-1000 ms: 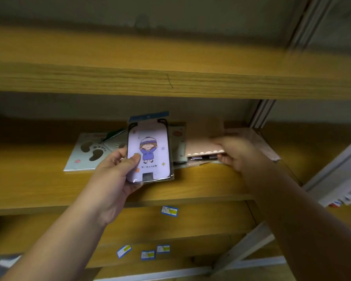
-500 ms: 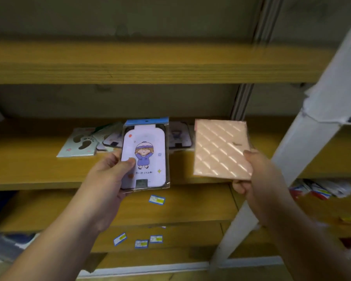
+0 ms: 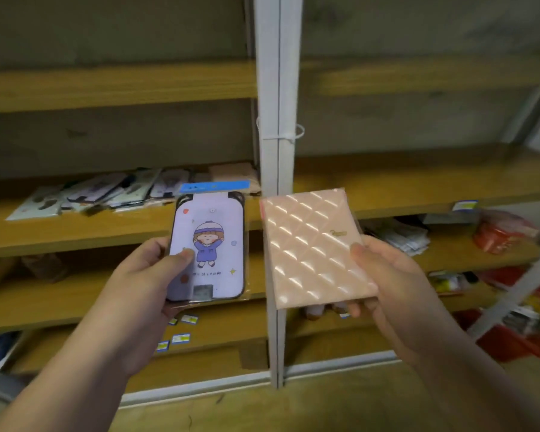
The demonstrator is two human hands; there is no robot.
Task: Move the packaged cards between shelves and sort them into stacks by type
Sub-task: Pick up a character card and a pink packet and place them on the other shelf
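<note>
My left hand (image 3: pixel 144 285) grips a packaged lilac card (image 3: pixel 209 244) printed with a cartoon child in a blue hat, thumb on its front. My right hand (image 3: pixel 387 285) grips a pink quilted packaged card (image 3: pixel 312 247) by its lower right corner. Both are held upright in front of the shelving, side by side and apart. Behind them, several more packaged cards (image 3: pixel 106 194) lie spread on the left middle shelf (image 3: pixel 75 232). A few pink ones (image 3: pixel 231 173) lie at the back of that shelf by the post.
A white metal post (image 3: pixel 276 135) stands upright between the two shelf bays. The right middle shelf (image 3: pixel 434 182) is bare wood. Lower right shelves hold red bags (image 3: pixel 505 232) and white packets (image 3: pixel 399 235). Small blue-yellow labels (image 3: pixel 181 338) sit on the lower shelf edges.
My right hand lifted the pink quilted card off the left shelf and carried it rightward. My view swung right, bringing the white post to the centre. The left hand kept its card.
</note>
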